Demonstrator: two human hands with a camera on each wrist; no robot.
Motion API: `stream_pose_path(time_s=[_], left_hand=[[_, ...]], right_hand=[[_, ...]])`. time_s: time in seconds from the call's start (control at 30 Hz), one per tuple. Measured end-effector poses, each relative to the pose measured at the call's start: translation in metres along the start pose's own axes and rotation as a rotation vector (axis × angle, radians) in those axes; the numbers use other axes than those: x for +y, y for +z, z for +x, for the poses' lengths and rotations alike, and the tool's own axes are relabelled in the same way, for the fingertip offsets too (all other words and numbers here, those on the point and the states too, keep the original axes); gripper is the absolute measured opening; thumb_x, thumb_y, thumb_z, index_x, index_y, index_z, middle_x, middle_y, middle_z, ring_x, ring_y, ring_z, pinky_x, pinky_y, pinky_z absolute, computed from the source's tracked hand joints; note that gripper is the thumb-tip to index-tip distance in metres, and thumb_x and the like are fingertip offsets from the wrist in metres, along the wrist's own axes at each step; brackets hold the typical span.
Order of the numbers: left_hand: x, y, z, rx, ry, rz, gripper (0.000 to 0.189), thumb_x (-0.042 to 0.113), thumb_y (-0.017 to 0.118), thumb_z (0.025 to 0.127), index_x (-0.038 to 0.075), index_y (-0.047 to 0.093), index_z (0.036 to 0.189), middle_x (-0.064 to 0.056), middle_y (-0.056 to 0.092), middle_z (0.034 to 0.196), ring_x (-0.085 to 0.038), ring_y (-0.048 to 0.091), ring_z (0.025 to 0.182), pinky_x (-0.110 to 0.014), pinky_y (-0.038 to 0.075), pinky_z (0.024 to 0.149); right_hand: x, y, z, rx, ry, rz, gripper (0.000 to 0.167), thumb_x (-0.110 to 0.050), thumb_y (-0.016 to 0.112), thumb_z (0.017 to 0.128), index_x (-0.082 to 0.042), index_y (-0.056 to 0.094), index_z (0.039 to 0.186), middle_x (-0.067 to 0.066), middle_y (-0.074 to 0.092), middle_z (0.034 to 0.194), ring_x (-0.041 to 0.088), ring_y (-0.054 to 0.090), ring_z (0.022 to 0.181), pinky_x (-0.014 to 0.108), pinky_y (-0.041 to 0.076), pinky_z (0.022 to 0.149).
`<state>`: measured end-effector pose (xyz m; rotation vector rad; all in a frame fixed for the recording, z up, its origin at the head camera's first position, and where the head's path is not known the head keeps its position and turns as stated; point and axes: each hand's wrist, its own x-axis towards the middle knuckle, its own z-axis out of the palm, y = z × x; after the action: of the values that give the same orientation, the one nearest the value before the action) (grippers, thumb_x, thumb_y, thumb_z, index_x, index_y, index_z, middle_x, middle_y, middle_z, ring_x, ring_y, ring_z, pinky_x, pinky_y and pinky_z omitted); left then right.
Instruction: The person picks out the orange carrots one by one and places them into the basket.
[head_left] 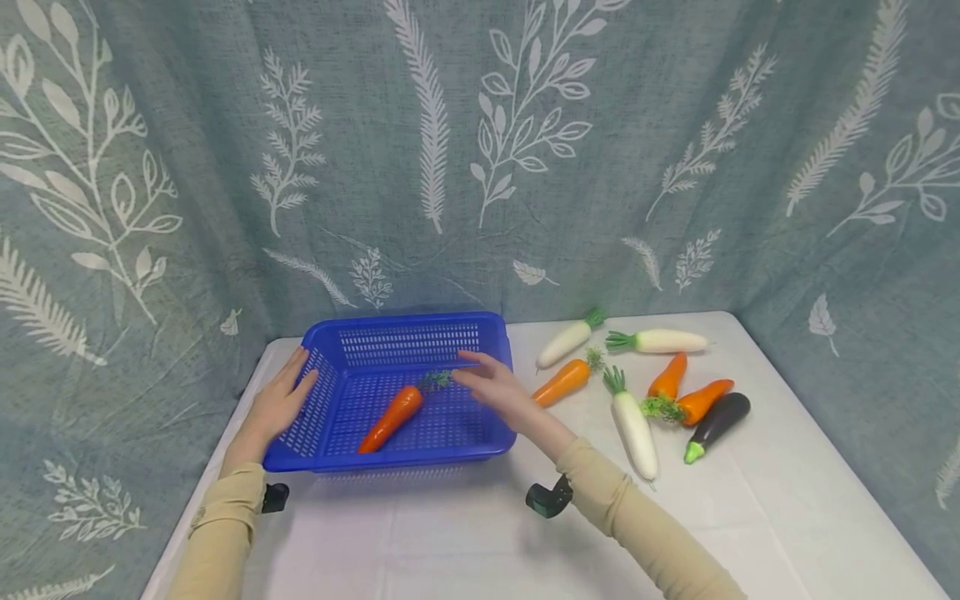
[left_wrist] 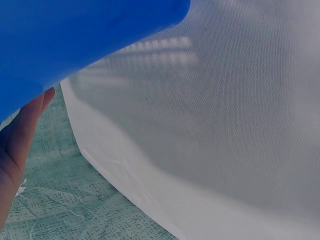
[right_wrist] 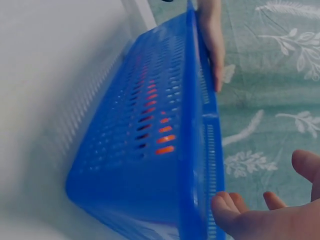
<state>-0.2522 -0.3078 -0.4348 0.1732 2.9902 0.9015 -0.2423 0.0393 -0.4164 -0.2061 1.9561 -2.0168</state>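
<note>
A blue plastic basket point(head_left: 390, 459) with slotted walls stands on the table at left. Inside it lies one reddish-orange carrot point(head_left: 395, 417) with its green top toward the back right. My left hand point(head_left: 276, 407) rests along the basket's left rim, fingers straight; in the left wrist view its fingers point(left_wrist: 27, 125) lie against the blue wall. Over the right side of the basket hovers my right hand point(head_left: 497, 390), fingers spread and holding nothing. The right wrist view shows those fingers point(right_wrist: 245, 217) close by the rim, with carrot orange visible through the slots.
Right of the basket lie an orange carrot point(head_left: 562, 382), three white radishes point(head_left: 636, 433), two smaller orange carrots point(head_left: 699, 403) and a dark eggplant point(head_left: 722, 419). A green-grey curtain point(head_left: 450, 167) with white leaf prints hangs behind the white table point(head_left: 420, 542).
</note>
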Motion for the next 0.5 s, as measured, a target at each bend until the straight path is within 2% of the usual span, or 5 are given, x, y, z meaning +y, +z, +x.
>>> stream_pose_path(time_s=[0.1, 0.33, 0.4, 0.5], left_hand=[[0.0, 0.001, 0.001, -0.002, -0.006, 0.0, 0.066, 0.038, 0.029, 0.107, -0.007, 0.013, 0.152, -0.028, 0.01, 0.158, -0.053, 0.014, 0.14, -0.066, 0.013, 0.111], [-0.001, 0.0, 0.001, -0.001, -0.006, -0.015, 0.066, 0.038, 0.029, 0.107, -0.007, 0.013, 0.152, -0.028, 0.009, 0.158, -0.052, 0.013, 0.141, -0.066, 0.012, 0.111], [-0.001, 0.0, 0.001, 0.001, -0.003, -0.017, 0.066, 0.038, 0.029, 0.107, -0.007, 0.013, 0.152, -0.028, 0.01, 0.158, -0.053, 0.013, 0.141, -0.066, 0.012, 0.111], [0.0, 0.0, 0.0, 0.003, -0.004, -0.02, 0.066, 0.038, 0.029, 0.107, -0.007, 0.014, 0.152, -0.028, 0.01, 0.158, -0.053, 0.013, 0.14, -0.067, 0.013, 0.111]], right_hand=[[-0.004, -0.005, -0.003, -0.001, -0.012, 0.019, 0.051, -0.011, 0.055, 0.097, 0.002, 0.041, 0.144, 0.027, 0.053, 0.134, 0.04, 0.047, 0.128, 0.056, 0.032, 0.11], [-0.008, -0.021, -0.01, 0.034, -0.007, -0.034, 0.051, -0.013, 0.055, 0.098, 0.001, 0.041, 0.145, 0.026, 0.051, 0.137, 0.04, 0.046, 0.13, 0.05, 0.035, 0.11], [-0.008, -0.026, -0.012, 0.057, 0.034, -0.039, 0.053, -0.018, 0.056, 0.098, -0.005, 0.041, 0.147, 0.023, 0.05, 0.14, 0.041, 0.044, 0.132, 0.058, 0.031, 0.11], [-0.008, -0.033, -0.013, 0.092, 0.07, -0.033, 0.054, -0.023, 0.058, 0.098, -0.01, 0.041, 0.148, 0.022, 0.048, 0.143, 0.042, 0.043, 0.133, 0.063, 0.031, 0.107]])
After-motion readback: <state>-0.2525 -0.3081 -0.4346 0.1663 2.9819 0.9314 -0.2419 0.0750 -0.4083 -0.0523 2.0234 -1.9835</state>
